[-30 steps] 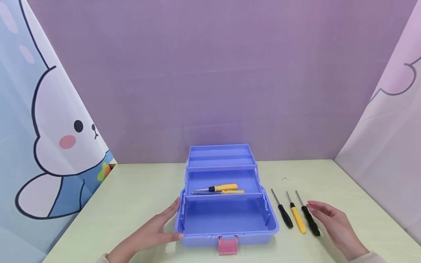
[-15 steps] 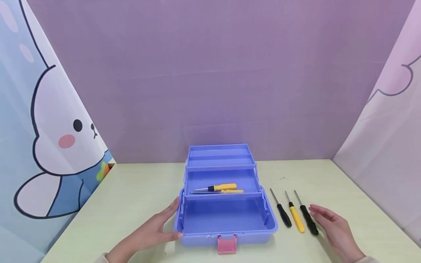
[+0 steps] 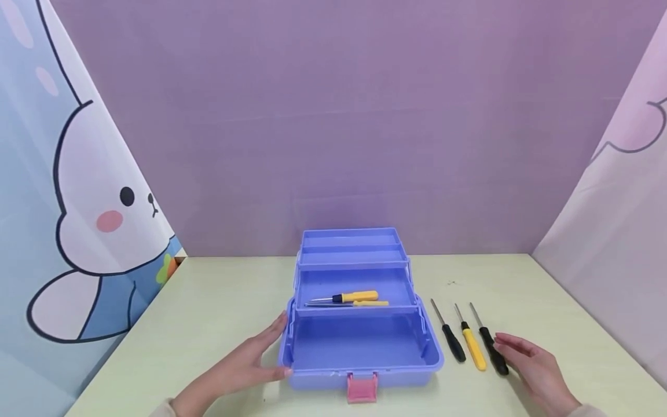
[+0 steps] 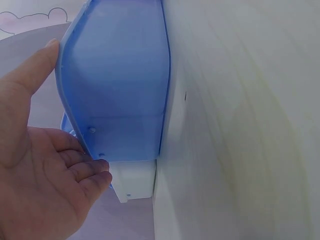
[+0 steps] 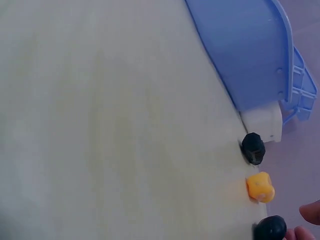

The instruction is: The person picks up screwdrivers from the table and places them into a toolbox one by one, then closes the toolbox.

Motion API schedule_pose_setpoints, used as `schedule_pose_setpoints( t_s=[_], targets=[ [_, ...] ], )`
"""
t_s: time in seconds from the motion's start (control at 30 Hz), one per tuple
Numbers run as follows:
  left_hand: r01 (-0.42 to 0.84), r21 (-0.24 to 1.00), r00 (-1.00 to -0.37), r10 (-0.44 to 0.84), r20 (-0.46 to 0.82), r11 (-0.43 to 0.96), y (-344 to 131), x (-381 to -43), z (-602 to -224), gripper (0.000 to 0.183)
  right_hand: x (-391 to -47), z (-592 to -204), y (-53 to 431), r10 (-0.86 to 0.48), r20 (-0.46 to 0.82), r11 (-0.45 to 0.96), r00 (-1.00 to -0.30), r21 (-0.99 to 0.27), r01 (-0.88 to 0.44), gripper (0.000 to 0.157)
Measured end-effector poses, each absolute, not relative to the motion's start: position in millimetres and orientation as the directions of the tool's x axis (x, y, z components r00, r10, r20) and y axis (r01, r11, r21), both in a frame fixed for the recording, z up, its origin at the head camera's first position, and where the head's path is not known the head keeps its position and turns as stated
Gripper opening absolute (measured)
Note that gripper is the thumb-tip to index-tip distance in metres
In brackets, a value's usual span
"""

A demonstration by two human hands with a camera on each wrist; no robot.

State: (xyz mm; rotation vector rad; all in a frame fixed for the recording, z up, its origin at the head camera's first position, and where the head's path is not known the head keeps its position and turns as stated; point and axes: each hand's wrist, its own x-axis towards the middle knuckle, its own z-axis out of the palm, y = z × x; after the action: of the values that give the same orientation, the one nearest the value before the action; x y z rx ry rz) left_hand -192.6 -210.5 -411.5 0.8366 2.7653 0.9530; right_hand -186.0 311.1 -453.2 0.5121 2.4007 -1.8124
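A blue-purple toolbox (image 3: 359, 379) stands open at the front of the table. My left hand (image 3: 250, 362) rests against its left side, thumb near the front corner and fingers farther back along the rim (image 4: 61, 85). To the right of the box lie three screwdrivers: a black-handled one (image 3: 453, 343), a yellow-handled one (image 3: 473, 348) and, outermost, another black-handled one (image 3: 492, 350). Beside that last handle is my right hand (image 3: 537, 368), fingertips right at its edge. In the right wrist view the thumb (image 5: 312, 212) stands apart from the black handle (image 5: 272, 228).
Two yellow-handled tools, a screwdriver (image 3: 359, 297) and a thinner one (image 3: 371, 303), lie in the toolbox's middle tray (image 3: 318, 282). A pink latch (image 3: 362, 389) hangs at the front. Behind the table (image 3: 229, 289) is a purple backdrop (image 3: 333, 127), with printed curtains at both sides.
My right hand has moved slightly toward the front edge, along the outer black screwdriver's handle. The left hand stays on the toolbox, and the screwdrivers lie as before.
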Motion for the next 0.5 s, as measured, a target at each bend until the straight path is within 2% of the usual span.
schedule_pose_setpoints(
  t_s=[0.17,0.23,0.4,0.5],
  targets=[
    [0.465,0.596,-0.845,0.529,0.078,0.655,-210.8,-192.9,-407.9,0.091,-186.1,-457.0,311.9,0.201,-0.280,0.191,-0.939,-0.929,0.318,0.038],
    [0.466,0.596,-0.845,0.529,0.080,0.655,-210.9,-193.3,-407.6,0.091,-187.2,-458.3,311.7,0.206,-0.274,0.193,-0.939,-0.930,0.314,0.040],
    [0.462,0.605,-0.844,0.531,0.074,0.649,-210.8,-193.6,-410.1,0.090,-188.5,-460.6,311.6,0.212,-0.273,0.242,-0.939,-0.916,0.321,0.060],
    [0.462,0.609,-0.842,0.534,0.074,0.644,-210.4,-193.3,-412.1,0.090,-186.9,-462.0,311.5,0.213,-0.259,0.271,-0.942,-0.911,0.312,0.060]
  ],
)
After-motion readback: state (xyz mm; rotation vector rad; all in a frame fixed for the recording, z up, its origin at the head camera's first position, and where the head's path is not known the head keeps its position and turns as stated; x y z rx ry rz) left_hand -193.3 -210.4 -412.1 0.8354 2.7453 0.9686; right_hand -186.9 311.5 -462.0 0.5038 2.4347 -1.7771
